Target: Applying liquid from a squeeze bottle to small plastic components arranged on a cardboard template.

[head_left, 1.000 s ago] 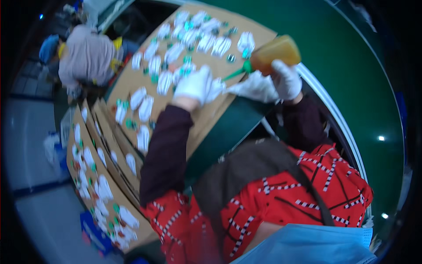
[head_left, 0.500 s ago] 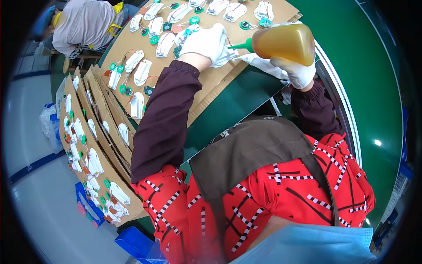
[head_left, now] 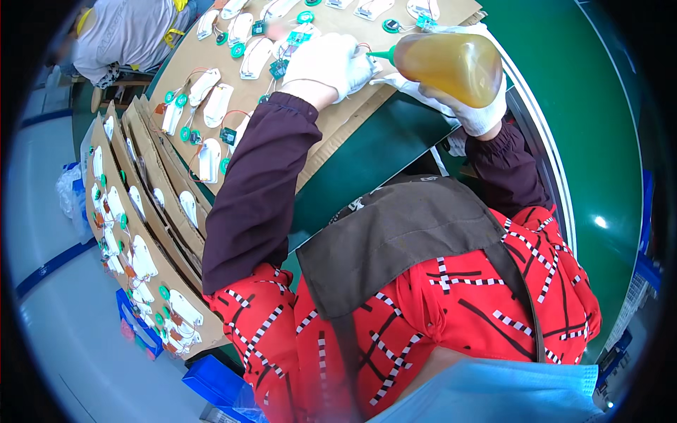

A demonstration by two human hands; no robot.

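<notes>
My gloved right hand is wrapped round a squeeze bottle of amber liquid, tilted on its side. Its green nozzle points left, its tip close to my left fingers. My left hand, also in a white glove, is closed on a small white plastic shell at the cardboard's edge, mostly hidden by the fingers. Around that hand, similar white shells with wires, green circuit boards and round green parts lie on the cardboard sheet.
More cardboard sheets with white shells lean upright in a row at the left. A green table surface lies between me and the cardboard. Blue bins sit lower left. Another person is bent over at the upper left.
The cardboard and its parts appear shifted left and up in the view. The nozzle tip and my left fingers sit higher in the picture; both hands keep their hold.
</notes>
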